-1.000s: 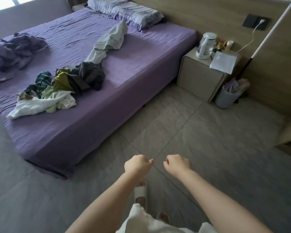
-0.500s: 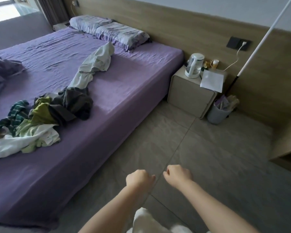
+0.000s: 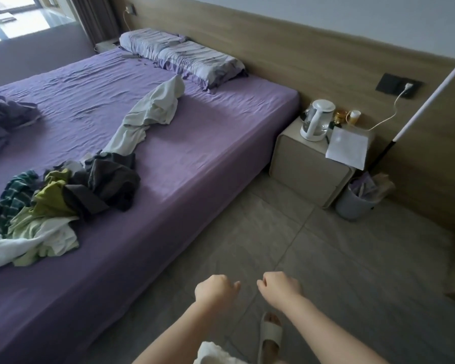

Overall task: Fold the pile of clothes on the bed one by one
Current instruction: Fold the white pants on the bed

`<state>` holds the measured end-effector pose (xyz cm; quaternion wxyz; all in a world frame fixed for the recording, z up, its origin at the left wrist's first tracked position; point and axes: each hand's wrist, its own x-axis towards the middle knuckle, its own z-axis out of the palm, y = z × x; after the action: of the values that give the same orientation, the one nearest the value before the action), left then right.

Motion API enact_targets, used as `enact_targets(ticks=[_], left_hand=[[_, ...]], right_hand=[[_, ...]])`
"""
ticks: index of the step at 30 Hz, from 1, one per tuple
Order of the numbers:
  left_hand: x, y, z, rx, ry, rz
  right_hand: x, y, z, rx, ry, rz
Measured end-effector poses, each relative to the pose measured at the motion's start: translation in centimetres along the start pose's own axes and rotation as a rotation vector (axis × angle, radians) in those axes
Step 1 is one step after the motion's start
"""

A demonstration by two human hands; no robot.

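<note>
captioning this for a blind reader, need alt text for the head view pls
A person's left hand and right hand, both curled and holding nothing, hover over a tiled floor beside a purple bed. An unfolded pile of clothes lies on the bed's near side, with pillows at its head. A nightstand with a kettle stands beside it.

pile of clothes (image 3: 50,203) – left end cropped, fingertips curled under

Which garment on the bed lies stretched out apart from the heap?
The pale green garment, stretched toward the pillows; the other clothes sit bunched in the heap.
</note>
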<state>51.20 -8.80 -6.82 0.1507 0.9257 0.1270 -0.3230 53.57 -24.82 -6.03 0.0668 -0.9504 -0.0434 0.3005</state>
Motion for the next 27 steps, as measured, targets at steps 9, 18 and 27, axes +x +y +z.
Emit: enact_targets(ticks=[9, 18, 27], left_hand=[[5.3, 7.7, -3.1, -0.073, 0.036, -0.072], [9.8, 9.6, -6.3, -0.109, 0.057, -0.163], [18.2, 8.2, -12.2, -0.105, 0.05, -0.127]], right_hand=[[8.8, 5.1, -6.4, -0.04, -0.027, -0.105], [15.0, 5.5, -10.0, -0.048, -0.084, -0.149], [22.7, 2.1, -15.3, -0.064, -0.051, -0.132]])
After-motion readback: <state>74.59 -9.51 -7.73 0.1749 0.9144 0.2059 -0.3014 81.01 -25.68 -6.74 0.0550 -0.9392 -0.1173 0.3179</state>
